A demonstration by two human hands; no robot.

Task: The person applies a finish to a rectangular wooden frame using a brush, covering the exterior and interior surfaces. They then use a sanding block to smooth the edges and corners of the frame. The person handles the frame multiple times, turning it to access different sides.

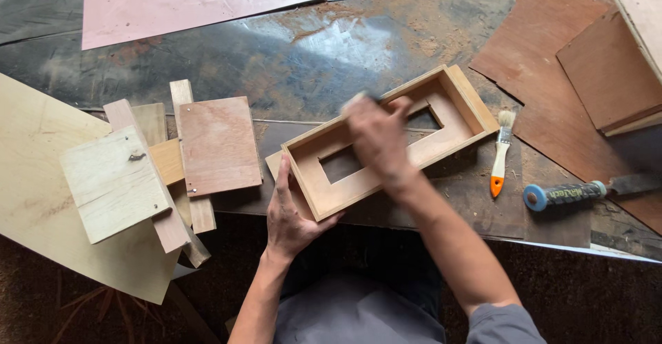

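Nearest to us, the left hand (288, 214) lies open and flat against the near-left corner of the wooden box frame (389, 140), with the fingers spread along its outer wall to steady it. The frame rests on the counter (276, 61), slightly left of centre and angled so that its far end points up and to the right.

Above the middle of the frame, the right hand (376, 137) is blurred. It appears curled around something small pressed to the top edge, but we cannot tell what it grips or whether it is fully closed.

We judge the frame to be light and stiff: thin plywood walls around a panel with two rectangular cut-outs. The thin walls and the bridge between the cut-outs look like the weakest parts. We would take hold at the corners or along the long outer walls, not across the panel. The bare, dusty wood should offer a sure grip.

To the left lies a stack of wood offcuts (158, 168). To the right lie a small paintbrush (501, 152) with an orange handle tip and a blue-handled tool (576, 193). Farther off, a pink sheet (179, 6) lies among the sawdust.
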